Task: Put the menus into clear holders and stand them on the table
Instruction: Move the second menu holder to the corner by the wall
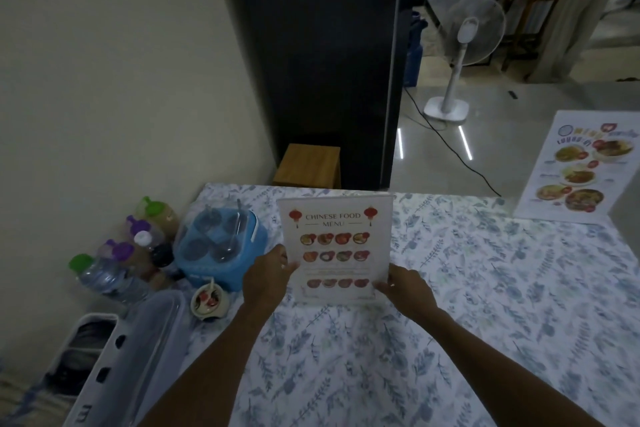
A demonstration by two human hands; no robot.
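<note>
Hands meet at a clear holder (335, 250) standing upright on the floral-clothed surface (485, 288), a Chinese food menu (334, 236) inside it. My left hand (268, 279) clamps its left edge, my right hand (403, 288) its lower right corner. A second menu holder (576, 166) stands well apart at the far right. Left of me, a blue caddy (221, 246) holds lidded cups with spoons, beside bottles (114, 270) and a small bowl (209, 302).
</note>
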